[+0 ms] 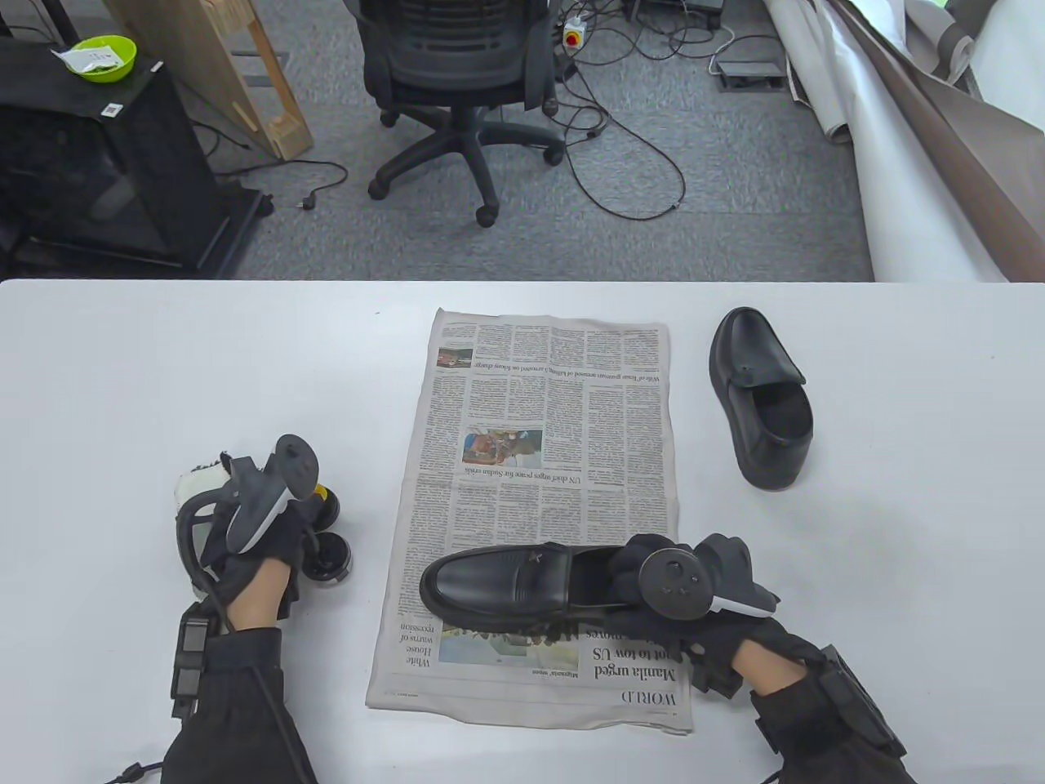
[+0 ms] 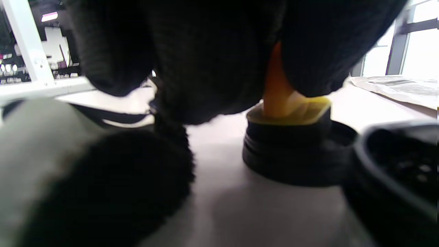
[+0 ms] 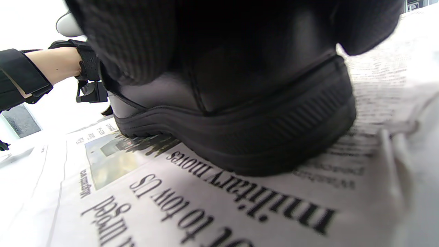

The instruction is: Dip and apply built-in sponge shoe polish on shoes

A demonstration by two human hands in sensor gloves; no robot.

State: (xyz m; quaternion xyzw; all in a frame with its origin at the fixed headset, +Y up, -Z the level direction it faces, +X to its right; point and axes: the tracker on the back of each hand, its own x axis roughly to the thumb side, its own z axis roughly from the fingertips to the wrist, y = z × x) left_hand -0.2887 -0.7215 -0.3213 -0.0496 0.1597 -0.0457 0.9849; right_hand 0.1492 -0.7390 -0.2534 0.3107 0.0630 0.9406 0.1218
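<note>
A black loafer [image 1: 498, 584] lies on the newspaper [image 1: 539, 392], toe pointing left. My right hand [image 1: 633, 572] grips its heel; in the right wrist view my fingers [image 3: 137, 41] rest on top of the heel [image 3: 257, 120]. My left hand [image 1: 269, 527] is at the left over the open black polish jar [image 1: 326, 510]. In the left wrist view my fingers [image 2: 308, 61] pinch the orange handle of the yellow sponge applicator [image 2: 291, 111], which sits in the mouth of the jar [image 2: 291, 154]. A second black shoe [image 1: 759, 400] stands on the table at the right.
The jar's black lid [image 1: 328, 557] lies on the table just right of my left hand, and shows at the right in the left wrist view [image 2: 394, 171]. The white table [image 1: 163, 367] ends at the far edge, with an office chair [image 1: 457, 73] beyond.
</note>
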